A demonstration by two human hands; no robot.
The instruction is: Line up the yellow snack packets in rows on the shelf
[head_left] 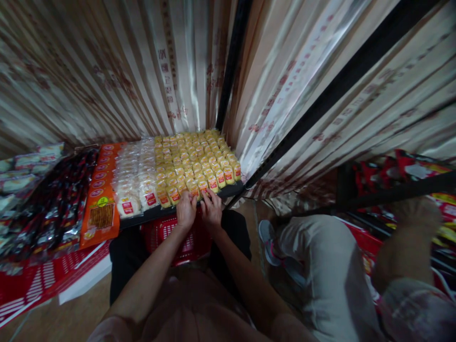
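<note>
Rows of small yellow wrapped packets with red and white labels stand on a dark shelf. My left hand is at the front row, its fingers closed on a yellow packet. Close beside it, my right hand has its fingers bent around the front of a neighbouring yellow packet. The fingers partly cover the packets under them. Left of the yellow rows are white packets in clear wrap, with red labels at the front.
Further left lie an orange bag, dark shiny packs and pale packs. A red basket stands between my knees. Black shelf posts cross before printed curtains. At right, another person's leg is close.
</note>
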